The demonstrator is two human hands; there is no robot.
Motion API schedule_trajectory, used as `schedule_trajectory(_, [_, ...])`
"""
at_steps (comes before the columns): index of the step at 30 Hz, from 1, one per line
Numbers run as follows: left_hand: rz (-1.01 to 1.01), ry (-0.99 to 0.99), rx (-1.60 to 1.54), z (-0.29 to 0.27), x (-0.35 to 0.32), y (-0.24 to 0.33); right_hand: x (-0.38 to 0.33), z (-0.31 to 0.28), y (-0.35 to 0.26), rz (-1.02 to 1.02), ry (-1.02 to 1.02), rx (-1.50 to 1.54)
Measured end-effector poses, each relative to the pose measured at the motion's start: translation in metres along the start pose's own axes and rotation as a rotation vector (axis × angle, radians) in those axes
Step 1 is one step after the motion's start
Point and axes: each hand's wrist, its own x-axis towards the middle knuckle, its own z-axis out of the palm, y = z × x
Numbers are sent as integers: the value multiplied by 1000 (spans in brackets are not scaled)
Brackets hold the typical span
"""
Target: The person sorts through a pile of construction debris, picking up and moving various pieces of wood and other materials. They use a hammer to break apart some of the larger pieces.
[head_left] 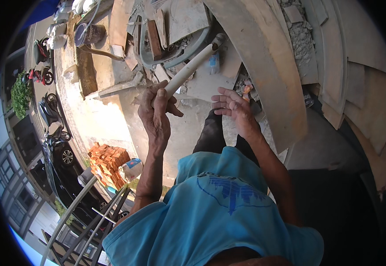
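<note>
A white plastic pipe (188,71) slants up and away to the right from my left hand (156,104). The thumb and fingers of that hand are closed around its lower end. At its far end there is a darker, dirty elbow-like piece. My right hand (239,113) hangs in the air to the right, palm turned inward and fingers spread, holding nothing. Just beyond the pipe stands a clear plastic bottle (214,63) with a blue label. A round grey basin or tub (204,39) with boards and rubble in it lies under the pipe's far part.
Broken boards (264,57) and rubble (301,44) cover the right side. To the far left stand a dark bucket (93,34) and a curved wooden piece (99,53). Stacked orange bricks (107,164), a white sack (131,170), motorbikes (48,111) and a dark car (60,177) are at left.
</note>
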Motion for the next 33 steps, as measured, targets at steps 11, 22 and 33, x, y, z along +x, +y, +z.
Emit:
schedule_trajectory(11, [72, -680, -27, 87, -36, -85, -1, -49, -35, 46, 464, 174])
schedule_trajectory(22, [-118, -496, 20, 221, 102, -174, 11, -86, -45, -79, 635, -723])
schedule_trajectory(33, [-348, -302, -442, 248, 114, -185, 56, -114, -65, -221, 638, -1171])
